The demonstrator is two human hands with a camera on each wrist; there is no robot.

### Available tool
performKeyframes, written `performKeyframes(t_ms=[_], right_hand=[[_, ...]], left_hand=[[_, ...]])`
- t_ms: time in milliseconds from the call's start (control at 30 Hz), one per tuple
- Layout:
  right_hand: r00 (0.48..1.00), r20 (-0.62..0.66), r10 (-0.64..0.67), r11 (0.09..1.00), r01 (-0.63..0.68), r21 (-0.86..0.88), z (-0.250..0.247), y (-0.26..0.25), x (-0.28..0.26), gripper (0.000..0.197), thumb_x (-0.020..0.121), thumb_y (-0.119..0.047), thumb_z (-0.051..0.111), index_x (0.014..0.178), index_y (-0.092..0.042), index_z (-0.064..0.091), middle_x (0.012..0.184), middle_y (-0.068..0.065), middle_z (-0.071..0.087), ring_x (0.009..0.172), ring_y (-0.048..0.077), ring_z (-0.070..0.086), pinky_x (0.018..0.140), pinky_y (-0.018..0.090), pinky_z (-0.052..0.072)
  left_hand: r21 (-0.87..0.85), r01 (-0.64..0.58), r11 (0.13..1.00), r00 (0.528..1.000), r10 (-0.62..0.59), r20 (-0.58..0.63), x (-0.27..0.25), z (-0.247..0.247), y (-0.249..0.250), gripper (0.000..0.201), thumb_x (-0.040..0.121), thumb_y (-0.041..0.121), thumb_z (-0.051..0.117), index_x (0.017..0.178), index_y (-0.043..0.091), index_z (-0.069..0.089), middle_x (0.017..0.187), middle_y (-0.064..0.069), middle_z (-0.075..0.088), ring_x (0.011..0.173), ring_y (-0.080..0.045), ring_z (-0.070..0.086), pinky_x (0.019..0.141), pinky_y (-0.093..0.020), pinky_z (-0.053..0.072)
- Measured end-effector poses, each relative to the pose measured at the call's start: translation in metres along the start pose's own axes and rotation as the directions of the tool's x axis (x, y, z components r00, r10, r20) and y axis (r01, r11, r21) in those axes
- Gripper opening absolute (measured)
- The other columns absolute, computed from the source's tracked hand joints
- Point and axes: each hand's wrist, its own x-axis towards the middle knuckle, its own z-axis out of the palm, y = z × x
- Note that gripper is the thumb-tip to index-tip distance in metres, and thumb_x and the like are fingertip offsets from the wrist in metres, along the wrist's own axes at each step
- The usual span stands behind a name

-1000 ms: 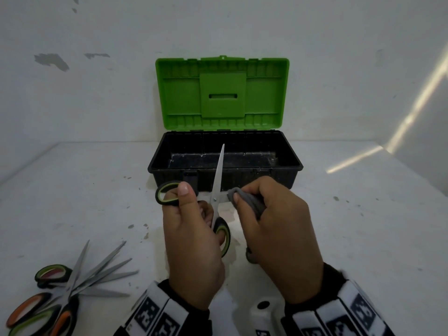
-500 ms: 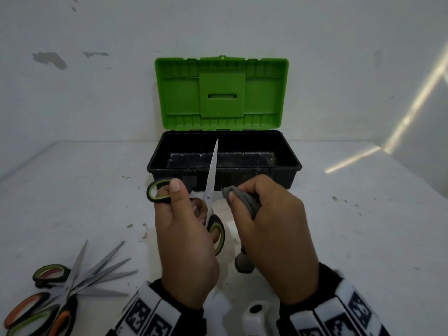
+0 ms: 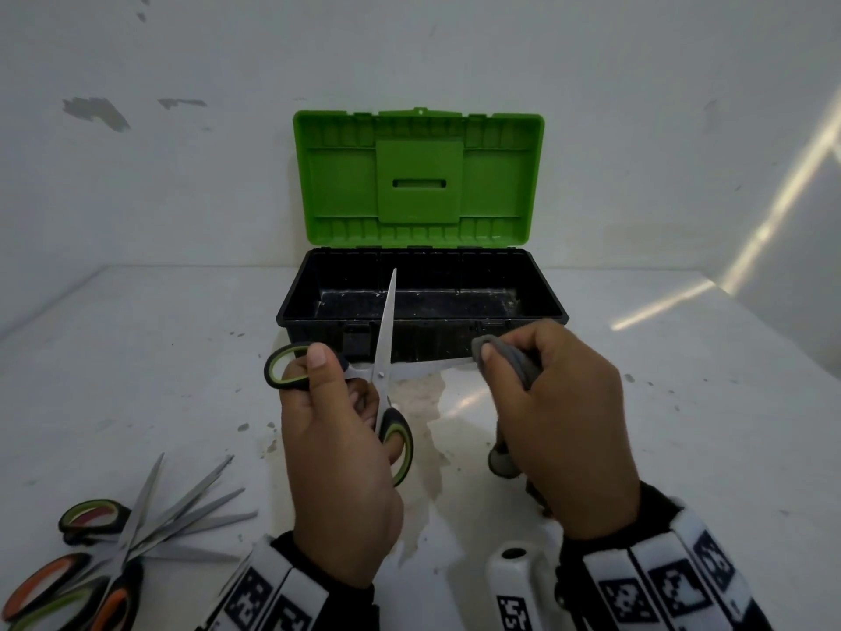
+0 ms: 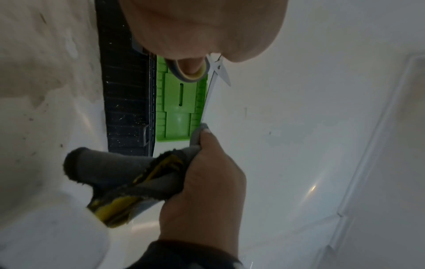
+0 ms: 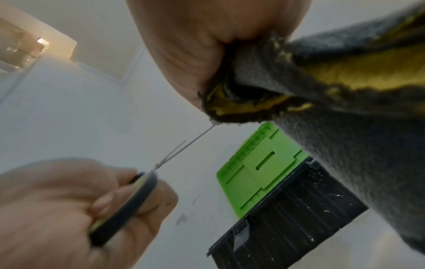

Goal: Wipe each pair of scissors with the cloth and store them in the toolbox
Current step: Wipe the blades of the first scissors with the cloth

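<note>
Grey cloth (image 3: 509, 364) is pinched in the right hand (image 3: 564, 425), its fingers (image 3: 489, 355) clamped over the tip of one blade. Spread wide above the counter (image 3: 136, 357), the scissors (image 3: 382, 362) are gripped by the left hand (image 3: 336, 466), fingers curled through both handle loops. Just beyond stands the toolbox (image 3: 421, 307), its green lid (image 3: 418, 175) upright. More scissors (image 3: 123, 539) lie piled at the counter's near left.

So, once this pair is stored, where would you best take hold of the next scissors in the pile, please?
Grip the scissors pile by a handle loop, coming from the near left: the handles sit at that end, while the blades fan toward the far right. The orange-handled pair seems topmost.
</note>
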Motion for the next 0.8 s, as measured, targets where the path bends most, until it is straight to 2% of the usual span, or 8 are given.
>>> performKeyframes(t_ms=[67, 100, 167, 200, 233, 300, 600, 800], right_hand=[[0.997, -0.015, 0.076, 0.993, -0.074, 0.088, -0.008, 0.001, 0.004, 0.015, 0.091, -0.026, 0.067, 0.08, -0.018, 0.062, 0.052, -0.005, 0.059, 0.037, 0.008, 0.057, 0.038, 0.019, 0.046], [0.996, -0.027, 0.083, 0.991, -0.08, 0.11, -0.011, 0.0, 0.005, 0.014, 0.09, -0.025, 0.067, 0.08, -0.017, 0.062, 0.051, -0.003, 0.059, 0.035, 0.008, 0.056, 0.037, 0.018, 0.045], [0.999, -0.025, 0.04, 0.992, -0.037, 0.121, -0.01, -0.007, 0.002, 0.014, 0.09, -0.026, 0.068, 0.079, -0.018, 0.062, 0.051, -0.006, 0.058, 0.038, 0.007, 0.057, 0.038, 0.014, 0.043], [1.0, -0.003, -0.006, 0.995, 0.006, 0.097, -0.007, -0.012, -0.001, 0.014, 0.09, -0.027, 0.067, 0.079, -0.021, 0.061, 0.054, -0.009, 0.057, 0.044, 0.007, 0.058, 0.041, 0.012, 0.042], [0.998, 0.025, -0.058, 0.997, 0.056, 0.058, -0.002, -0.017, -0.005, 0.013, 0.089, -0.028, 0.067, 0.079, -0.023, 0.06, 0.058, -0.012, 0.057, 0.051, 0.006, 0.059, 0.045, 0.011, 0.043], [0.99, 0.056, -0.128, 0.991, 0.13, -0.033, 0.008, -0.018, -0.01, 0.014, 0.09, -0.029, 0.067, 0.08, -0.023, 0.06, 0.064, -0.012, 0.056, 0.057, 0.007, 0.055, 0.05, 0.016, 0.045], [0.976, 0.03, -0.215, 0.965, 0.217, -0.146, 0.014, -0.007, -0.015, 0.013, 0.089, -0.026, 0.068, 0.08, -0.021, 0.059, 0.063, -0.009, 0.054, 0.051, 0.006, 0.05, 0.047, 0.013, 0.043], [0.985, -0.02, -0.171, 0.977, 0.167, -0.132, 0.01, 0.001, -0.011, 0.014, 0.089, -0.024, 0.069, 0.078, -0.02, 0.06, 0.062, -0.008, 0.055, 0.052, 0.006, 0.052, 0.048, 0.015, 0.044]], left_hand=[[-0.023, -0.003, 1.0, 1.0, 0.004, 0.022, 0.0, 0.001, 0.001, 0.049, 0.099, 0.053, 0.04, 0.124, 0.013, 0.052, 0.076, 0.001, 0.056, 0.126, -0.049, 0.042, 0.088, -0.062, 0.048], [-0.017, -0.003, 1.0, 1.0, 0.003, 0.023, 0.0, 0.001, 0.001, 0.049, 0.099, 0.053, 0.04, 0.123, 0.013, 0.052, 0.072, 0.004, 0.052, 0.124, -0.05, 0.042, 0.081, -0.056, 0.054], [0.009, 0.007, 1.0, 1.0, -0.007, 0.009, 0.0, 0.003, -0.001, 0.049, 0.099, 0.053, 0.04, 0.125, 0.013, 0.051, 0.085, -0.015, 0.058, 0.125, -0.051, 0.04, 0.081, -0.058, 0.054], [0.031, 0.009, 0.999, 1.0, -0.009, 0.0, -0.001, 0.004, -0.003, 0.05, 0.099, 0.054, 0.04, 0.128, 0.014, 0.051, 0.106, -0.028, 0.057, 0.127, -0.051, 0.038, 0.089, -0.066, 0.046], [0.053, 0.011, 0.999, 1.0, -0.011, -0.006, -0.002, 0.004, -0.004, 0.051, 0.098, 0.055, 0.04, 0.13, 0.015, 0.05, 0.125, -0.03, 0.052, 0.129, -0.051, 0.036, 0.095, -0.071, 0.035], [0.069, 0.011, 0.998, 1.0, -0.011, 0.002, -0.004, 0.005, -0.005, 0.052, 0.098, 0.055, 0.04, 0.133, 0.018, 0.049, 0.14, -0.027, 0.042, 0.132, -0.049, 0.033, 0.1, -0.071, 0.024], [-0.009, 0.072, 0.997, 0.997, -0.072, 0.032, -0.001, 0.0, -0.008, 0.056, 0.1, 0.053, 0.039, 0.141, 0.015, 0.044, 0.15, -0.022, 0.033, 0.138, -0.045, 0.024, 0.107, -0.062, 0.019], [0.013, 0.062, 0.998, 0.997, -0.063, 0.038, -0.001, 0.004, -0.006, 0.057, 0.099, 0.054, 0.039, 0.141, 0.015, 0.042, 0.149, -0.022, 0.033, 0.137, -0.046, 0.024, 0.106, -0.062, 0.02]])
